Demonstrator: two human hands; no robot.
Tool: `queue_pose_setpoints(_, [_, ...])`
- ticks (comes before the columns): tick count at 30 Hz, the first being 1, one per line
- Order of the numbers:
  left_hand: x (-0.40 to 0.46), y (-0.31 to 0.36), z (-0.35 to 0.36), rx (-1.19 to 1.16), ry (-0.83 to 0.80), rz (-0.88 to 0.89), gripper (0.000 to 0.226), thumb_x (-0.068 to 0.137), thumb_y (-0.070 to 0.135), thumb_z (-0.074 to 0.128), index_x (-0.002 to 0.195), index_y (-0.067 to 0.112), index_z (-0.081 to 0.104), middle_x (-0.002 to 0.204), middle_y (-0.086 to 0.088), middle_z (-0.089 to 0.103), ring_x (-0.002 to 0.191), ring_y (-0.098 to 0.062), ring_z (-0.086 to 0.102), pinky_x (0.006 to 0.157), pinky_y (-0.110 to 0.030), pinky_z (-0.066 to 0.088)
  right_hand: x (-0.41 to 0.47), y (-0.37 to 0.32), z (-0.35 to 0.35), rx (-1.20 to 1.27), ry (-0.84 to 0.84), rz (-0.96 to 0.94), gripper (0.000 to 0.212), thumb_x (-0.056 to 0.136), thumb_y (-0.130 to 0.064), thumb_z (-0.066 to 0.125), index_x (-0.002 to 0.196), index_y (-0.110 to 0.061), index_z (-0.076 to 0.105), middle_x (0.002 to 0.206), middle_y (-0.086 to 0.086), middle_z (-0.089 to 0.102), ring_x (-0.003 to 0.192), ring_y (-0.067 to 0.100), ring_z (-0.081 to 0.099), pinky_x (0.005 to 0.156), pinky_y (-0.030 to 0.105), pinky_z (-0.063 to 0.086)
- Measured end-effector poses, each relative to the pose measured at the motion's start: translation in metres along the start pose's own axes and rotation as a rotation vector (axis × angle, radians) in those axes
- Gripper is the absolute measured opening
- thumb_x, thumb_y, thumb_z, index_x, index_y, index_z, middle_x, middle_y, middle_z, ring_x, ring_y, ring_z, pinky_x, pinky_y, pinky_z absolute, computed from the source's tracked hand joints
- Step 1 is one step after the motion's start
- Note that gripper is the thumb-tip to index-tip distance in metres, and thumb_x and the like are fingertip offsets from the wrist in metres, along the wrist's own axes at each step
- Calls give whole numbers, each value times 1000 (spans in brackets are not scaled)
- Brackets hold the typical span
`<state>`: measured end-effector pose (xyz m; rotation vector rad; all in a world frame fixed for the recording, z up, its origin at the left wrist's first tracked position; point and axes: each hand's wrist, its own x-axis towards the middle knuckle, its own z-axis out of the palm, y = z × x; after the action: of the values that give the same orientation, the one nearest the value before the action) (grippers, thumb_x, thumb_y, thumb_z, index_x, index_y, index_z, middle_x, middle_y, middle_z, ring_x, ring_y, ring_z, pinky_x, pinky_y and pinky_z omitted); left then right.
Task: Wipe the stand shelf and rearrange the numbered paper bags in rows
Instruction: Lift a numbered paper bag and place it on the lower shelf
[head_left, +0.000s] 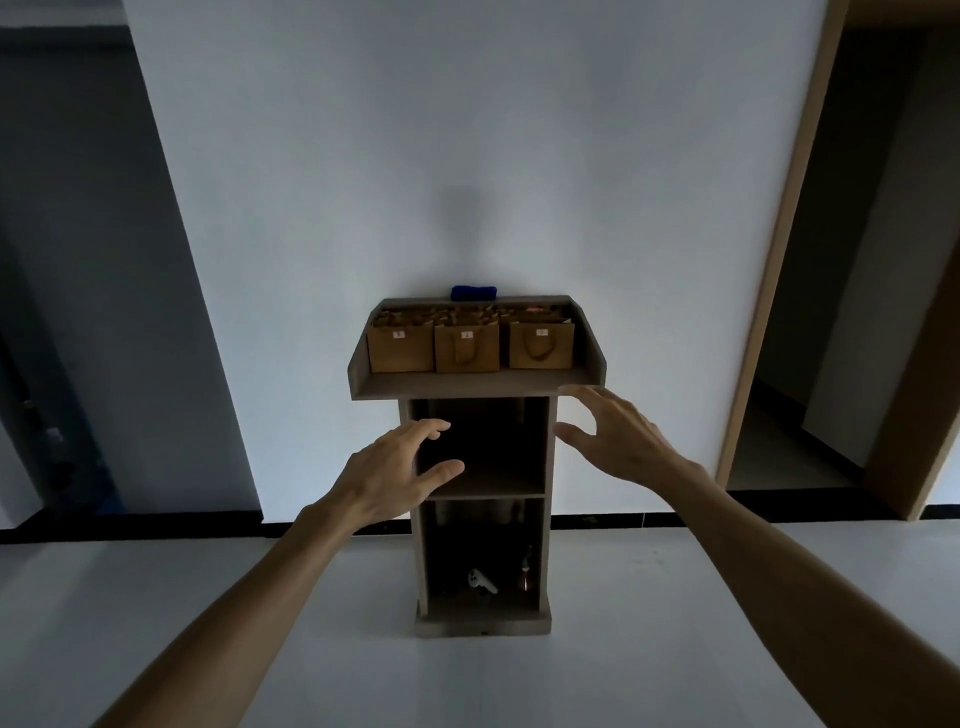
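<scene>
A brown wooden stand (550, 457) stands against the white wall. Its top shelf (457, 384) holds brown paper bags with small numbered labels: a left bag (400, 348), a middle bag (466, 351) and a right bag (541, 345) in front, more behind them. A blue cloth (474, 293) lies on the back rim of the stand. My left hand (395, 467) hovers open in front of the stand's upper compartment. My right hand (613, 436) is open just right of the stand, below the shelf's front corner. Neither hand holds anything.
The lower compartment holds a small white object (482, 581) and a dark bottle-like object (525, 571). A wooden door frame (774, 249) and dark doorway lie to the right. A grey wall section (93, 260) is on the left. Pale floor surrounds the stand.
</scene>
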<state>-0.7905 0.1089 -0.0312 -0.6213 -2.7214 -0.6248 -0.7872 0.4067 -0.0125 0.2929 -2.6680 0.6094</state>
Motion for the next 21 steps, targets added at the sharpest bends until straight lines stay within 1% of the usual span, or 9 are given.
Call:
queue_pose_setpoints(3, [49,-28,11,-27,13,10,64,84,67,47,139,36,40,137,16,50,121,-8,52,80,-29,39,48,13,22,15,4,-1,56,94,-44,58,144,-25,42,151,-3,43,132,21,47,102,45,45])
queue_pose_setpoints(5, [83,-47,16,-68,15,11,64,83,67,48,138,36,41,136,16,51,120,-8,53,81,-31,39,81,19,34,20,3,1,57,94,-41,59,145,-22,42,151,-1,42,133,22,46,103,41,45])
queue_pose_setpoints(7, [118,-65,20,-119,8,25,67,80,72,47,137,36,43,134,15,53,117,-8,54,83,-32,43,115,26,44,17,13,0,57,95,-40,59,146,-22,42,150,0,43,130,22,48,99,35,44])
queue_pose_setpoints(9, [153,-82,23,-153,-8,56,70,79,74,48,137,36,43,132,14,54,116,-8,54,89,-35,50,148,35,53,25,26,9,57,94,-39,60,145,-22,42,148,0,44,126,22,50,95,32,45])
queue_pose_setpoints(11, [187,-97,27,-172,-17,77,70,78,73,51,137,36,44,132,12,55,116,-9,55,93,-38,52,177,44,63,44,26,23,58,93,-41,61,144,-23,42,149,-1,43,126,22,51,97,35,48])
queue_pose_setpoints(13, [220,-111,34,-185,-28,88,71,76,74,50,137,37,43,133,12,54,115,-9,55,92,-42,53,203,56,74,57,23,40,58,92,-42,62,144,-25,42,150,-2,41,126,22,51,97,40,50])
queue_pose_setpoints(17, [278,-136,59,-189,-52,127,74,73,82,43,135,42,41,132,18,52,112,-4,54,90,-47,53,249,87,97,71,25,82,56,92,-41,62,142,-27,43,149,-4,42,126,21,50,97,40,51])
queue_pose_setpoints(21, [330,-159,89,-226,-72,141,73,72,85,42,133,46,39,132,19,51,113,-4,54,90,-50,53,292,126,121,80,19,107,54,91,-40,63,140,-27,44,146,-3,44,125,20,50,98,40,51])
